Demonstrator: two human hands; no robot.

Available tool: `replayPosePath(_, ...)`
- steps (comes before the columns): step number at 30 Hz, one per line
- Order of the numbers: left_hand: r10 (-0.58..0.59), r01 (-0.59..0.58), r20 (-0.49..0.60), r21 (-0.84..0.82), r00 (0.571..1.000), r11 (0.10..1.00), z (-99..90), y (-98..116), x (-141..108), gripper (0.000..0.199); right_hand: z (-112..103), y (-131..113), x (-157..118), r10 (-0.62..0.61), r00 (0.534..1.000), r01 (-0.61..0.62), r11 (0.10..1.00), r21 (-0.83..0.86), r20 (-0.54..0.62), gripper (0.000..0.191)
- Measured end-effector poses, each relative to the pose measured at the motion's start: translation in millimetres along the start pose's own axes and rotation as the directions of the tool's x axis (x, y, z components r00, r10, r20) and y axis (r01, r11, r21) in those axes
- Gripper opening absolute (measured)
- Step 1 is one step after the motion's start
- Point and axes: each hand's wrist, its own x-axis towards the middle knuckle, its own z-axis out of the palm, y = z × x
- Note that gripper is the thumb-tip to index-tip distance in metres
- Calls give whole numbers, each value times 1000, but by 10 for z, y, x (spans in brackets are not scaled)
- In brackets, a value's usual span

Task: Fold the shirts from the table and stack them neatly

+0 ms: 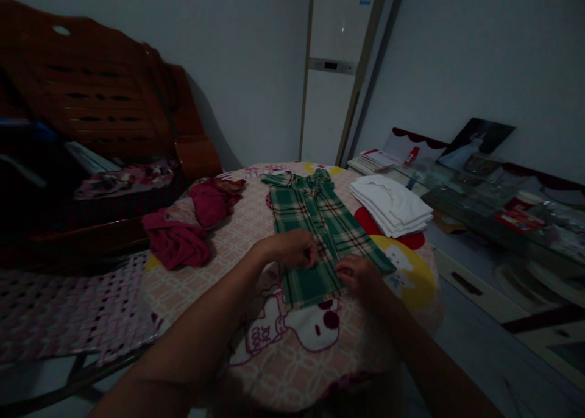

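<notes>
A green plaid shirt [299, 214] lies spread on the cloth-covered table, its collar at the far end and its hem toward me. My left hand [297, 248] is over the lower left front, fingers curled down and closed; whatever may be in them is hidden. Close to the front opening, my right hand [359, 275] has its fingers bent and pressed together at the fabric of the lower right front. A small gap separates the two hands.
A crumpled magenta garment [183, 229] lies on the table's left side. Folded white clothes [390, 203] are stacked at the right. Beyond the table stand a wooden bench [91, 95], a tall white cabinet-like unit [331, 107] and a cluttered glass-topped stand [484, 211].
</notes>
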Motion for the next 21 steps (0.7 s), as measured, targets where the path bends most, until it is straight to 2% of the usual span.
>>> replayPosePath(2, -18, 17, 90, 12, 996, 1000, 56, 19, -126, 20, -10, 4, -14, 3, 1000, -3, 999, 33, -10, 11)
replayPosePath(4, -21, 14, 132, 54, 991, 998, 137, 6, -251, 27, -21, 6, -31, 22, 1000, -21, 997, 73, -16, 9)
replayPosePath(10, 71, -76, 30, 178, 997, 981, 328, -63, -469, 33, -29, -2, -36, 80, 997, -79, 989, 129, -6, 10)
replayPosePath(14, 115, -116, 20, 150, 993, 982, 345, -80, -508, 36, 17, -34, -15, 150, 988, -147, 984, 104, -20, 8)
replayPosePath(18, 158, -155, -17, 108, 987, 982, 377, -124, -512, 35, 66, -51, -26, 142, 989, -139, 988, 61, -50, 11)
replayPosePath(21, 146, -143, -62, 62, 987, 988, 413, -160, -485, 29, 76, -53, -33, 143, 988, -141, 989, 37, -52, 13)
